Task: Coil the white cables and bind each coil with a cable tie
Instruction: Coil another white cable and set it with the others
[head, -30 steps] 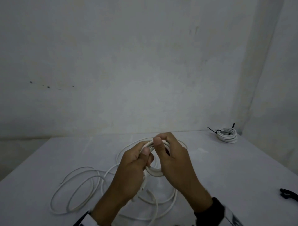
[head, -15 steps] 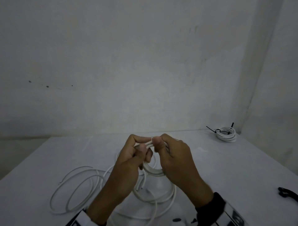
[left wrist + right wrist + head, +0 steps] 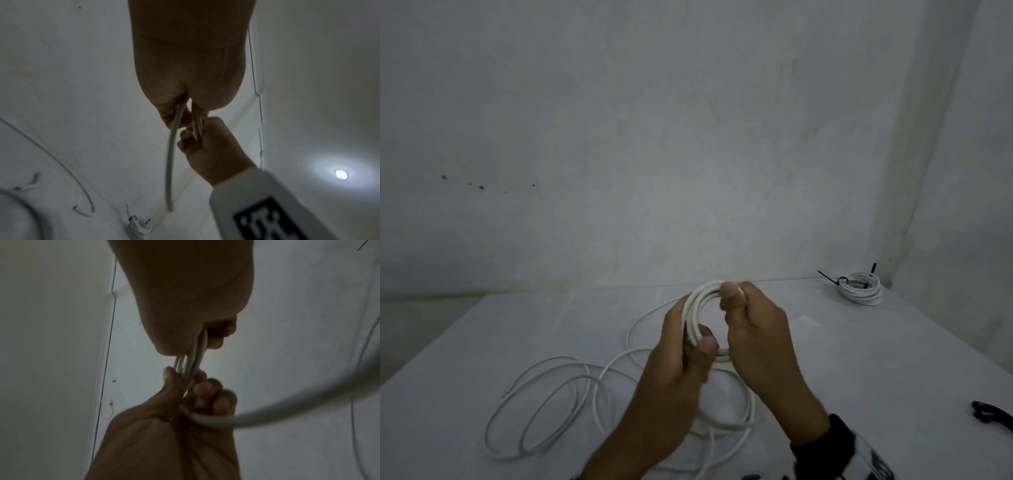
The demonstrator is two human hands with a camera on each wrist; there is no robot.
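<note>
Both hands hold a small white cable coil (image 3: 697, 308) upright above the table. My left hand (image 3: 688, 346) grips its lower left side, thumb on the strands. My right hand (image 3: 743, 308) pinches the top right of the coil, thumb up. The uncoiled length of the cable (image 3: 558, 404) lies in wide loops on the table below and to the left. In the left wrist view strands of the coil (image 3: 196, 123) run between my left hand (image 3: 180, 116) and my right hand (image 3: 197, 138). The right wrist view shows the coil strands (image 3: 193, 363) passing from my right hand (image 3: 209, 337) to my left hand (image 3: 191, 391).
A finished white coil (image 3: 859, 289) bound with a black tie lies at the far right corner of the grey table (image 3: 876, 359). A black object (image 3: 991, 414) lies by the right edge. Walls stand close behind and to the right.
The coil has turned upright and now shows as a round ring. My left hand slid down to its lower side while the right kept the top. Both hands rose slightly.
</note>
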